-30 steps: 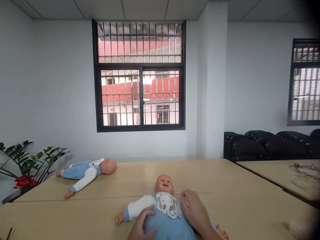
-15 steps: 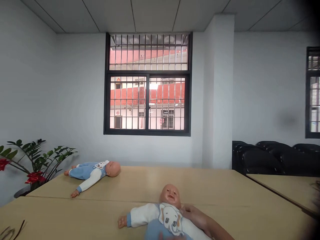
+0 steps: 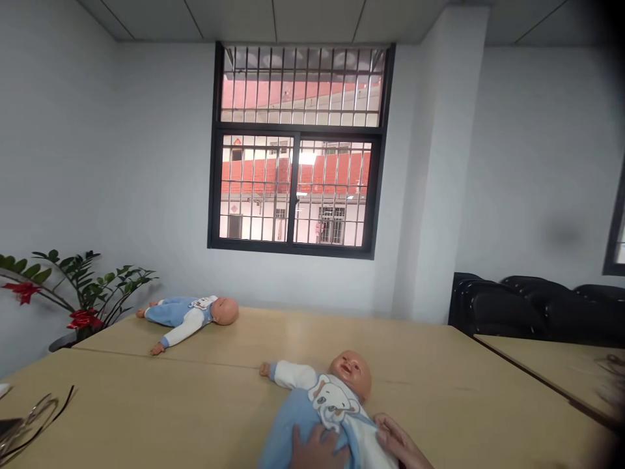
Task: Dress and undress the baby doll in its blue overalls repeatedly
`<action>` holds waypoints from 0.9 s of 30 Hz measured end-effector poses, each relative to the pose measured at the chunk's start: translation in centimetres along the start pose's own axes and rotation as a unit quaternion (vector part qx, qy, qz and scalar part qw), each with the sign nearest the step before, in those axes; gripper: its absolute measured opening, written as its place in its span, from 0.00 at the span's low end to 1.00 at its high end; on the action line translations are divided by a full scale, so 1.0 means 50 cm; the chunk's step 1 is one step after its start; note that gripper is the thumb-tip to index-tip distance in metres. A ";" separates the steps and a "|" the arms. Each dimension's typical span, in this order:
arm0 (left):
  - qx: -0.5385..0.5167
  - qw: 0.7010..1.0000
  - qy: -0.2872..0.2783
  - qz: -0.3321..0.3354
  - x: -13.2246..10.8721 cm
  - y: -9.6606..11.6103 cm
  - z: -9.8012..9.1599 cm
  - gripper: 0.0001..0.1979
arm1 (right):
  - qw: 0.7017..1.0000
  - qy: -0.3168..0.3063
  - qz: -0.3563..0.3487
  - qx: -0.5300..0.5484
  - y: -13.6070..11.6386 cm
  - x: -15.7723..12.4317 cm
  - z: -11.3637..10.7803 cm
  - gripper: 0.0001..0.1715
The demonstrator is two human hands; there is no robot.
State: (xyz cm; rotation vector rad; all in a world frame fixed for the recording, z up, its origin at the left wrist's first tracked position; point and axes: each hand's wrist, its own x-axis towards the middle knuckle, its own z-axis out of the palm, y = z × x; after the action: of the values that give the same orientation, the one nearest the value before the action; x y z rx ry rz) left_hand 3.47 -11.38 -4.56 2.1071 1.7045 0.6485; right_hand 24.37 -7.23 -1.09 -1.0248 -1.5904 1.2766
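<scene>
Now the left hand (image 3: 316, 449), spread, and right hand (image 3: 396, 441), flat, press the baby doll (image 3: 328, 398) at its torso. Steadying, seemingly; lifting needs a grasp.

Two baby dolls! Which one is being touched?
Look below the barred window to the wooden table. The near doll lies face up, smiling, an elephant on its blue suit, under the left hand and right hand; the other doll lies far back by the plant, untouched.

At bottom edge: left hand (image 3: 316, 451) flat, fingers spread; right hand (image 3: 397, 442) palm down, fingers extended.
</scene>
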 end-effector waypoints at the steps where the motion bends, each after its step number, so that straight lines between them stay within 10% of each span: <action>1: 0.017 1.000 -0.006 0.007 -0.008 0.008 -0.009 0.19 | 1.000 0.003 -0.008 0.014 0.009 -0.005 0.000 0.29; 8: 0.078 0.984 0.082 0.138 0.049 0.109 -0.138 0.16 | 0.999 0.043 -0.015 0.000 0.038 0.005 0.009 0.32; 12: 0.060 0.947 -0.094 0.300 0.174 0.143 -0.168 0.22 | 0.996 0.069 -0.013 -0.045 0.035 -0.005 0.007 0.37; 21: 0.162 0.877 -0.370 0.261 0.355 0.192 -0.083 0.19 | 0.997 0.071 0.003 0.003 0.018 -0.017 0.007 0.38; 27: 0.199 0.898 -0.312 0.237 0.393 0.198 0.008 0.03 | 0.994 0.111 0.002 0.023 0.011 -0.015 0.008 0.38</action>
State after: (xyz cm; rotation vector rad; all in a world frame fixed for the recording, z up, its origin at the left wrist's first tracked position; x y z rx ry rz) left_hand 15.09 5.70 2.97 2.6463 1.0229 -0.3003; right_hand 24.28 -7.96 -1.79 -1.1009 -1.3842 1.1532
